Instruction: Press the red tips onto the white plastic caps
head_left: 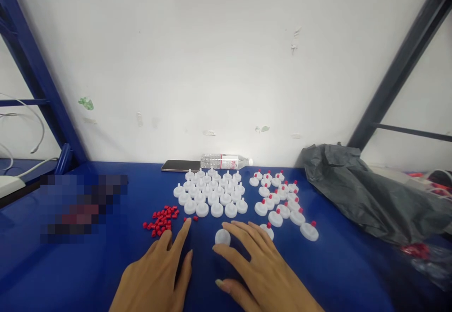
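A white wall [219, 67] rises behind the blue table [335, 274] I work at. On my right a crumpled dark grey plastic bag [367, 194] sprawls over the table's far corner. My right hand [261, 269] is spread, thumb apart, with two fingertips at the rim of a single white disc [222, 238] in front of me; I cannot tell whether they grip it or only touch it. My left hand [151, 274] is open and palm down, its index fingertip right by a loose red cap [185, 219]. Against the wall a clear bottle [226, 161] lies on its side, next to a flat dark phone [180, 165]. Nearer me, white spouted lids [213, 198] stand packed together, spouts up. To their right, red-tipped lids [275, 218] sit in a looser group, one partly behind my right fingers. Smallest are the little red caps, most in a pile [164, 217] just beyond my left hand.
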The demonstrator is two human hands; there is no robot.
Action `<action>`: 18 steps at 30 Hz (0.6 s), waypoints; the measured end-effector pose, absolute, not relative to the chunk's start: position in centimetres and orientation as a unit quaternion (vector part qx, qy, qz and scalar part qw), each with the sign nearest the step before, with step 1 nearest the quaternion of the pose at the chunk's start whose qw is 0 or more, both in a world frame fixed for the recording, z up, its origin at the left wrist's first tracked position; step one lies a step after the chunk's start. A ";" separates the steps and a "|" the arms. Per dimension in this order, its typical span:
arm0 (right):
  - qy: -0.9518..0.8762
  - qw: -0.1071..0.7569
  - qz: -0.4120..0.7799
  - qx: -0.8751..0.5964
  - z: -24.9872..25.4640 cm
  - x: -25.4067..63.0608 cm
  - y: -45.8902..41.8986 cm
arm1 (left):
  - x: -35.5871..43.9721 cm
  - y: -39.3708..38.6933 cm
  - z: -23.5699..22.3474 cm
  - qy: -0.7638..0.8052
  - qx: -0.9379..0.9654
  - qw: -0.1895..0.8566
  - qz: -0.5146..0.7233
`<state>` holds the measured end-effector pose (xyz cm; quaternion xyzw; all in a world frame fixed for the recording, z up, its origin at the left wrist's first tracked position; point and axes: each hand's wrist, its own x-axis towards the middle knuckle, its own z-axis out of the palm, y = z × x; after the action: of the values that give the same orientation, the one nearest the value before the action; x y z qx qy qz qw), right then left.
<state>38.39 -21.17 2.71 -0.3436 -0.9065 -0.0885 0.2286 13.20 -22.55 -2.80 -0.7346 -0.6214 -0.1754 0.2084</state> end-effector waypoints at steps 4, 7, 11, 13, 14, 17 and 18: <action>-0.912 0.211 -0.104 -0.337 2.2 38.3 -21.0 | 12.9 -22.4 -2.3 -0.621 -0.741 0.185 -0.179; -0.916 0.197 -0.093 -0.338 2.0 38.3 -20.8 | 12.4 -22.1 -2.1 -0.632 -0.738 0.159 -0.174; -0.917 0.195 -0.065 -0.342 2.5 38.2 -21.0 | 12.1 -21.9 -1.9 -0.649 -0.736 0.123 -0.149; -0.917 0.198 -0.050 -0.343 2.9 38.1 -21.2 | 12.1 -21.9 -1.8 -0.656 -0.733 0.118 -0.134; -0.916 0.199 -0.042 -0.346 3.0 38.0 -21.3 | 12.1 -21.9 -1.8 -0.656 -0.733 0.119 -0.134; -0.915 0.196 -0.021 -0.353 3.2 38.0 -21.4 | 12.0 -22.0 -2.0 -0.649 -0.731 0.128 -0.171; -0.914 0.195 -0.016 -0.356 3.2 38.0 -21.4 | 12.0 -22.1 -2.0 -0.649 -0.728 0.125 -0.185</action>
<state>38.02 -21.40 3.22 -0.3561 -0.9137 -0.0159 0.1951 12.01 -22.05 -2.01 -0.7277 -0.6485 -0.1854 0.1245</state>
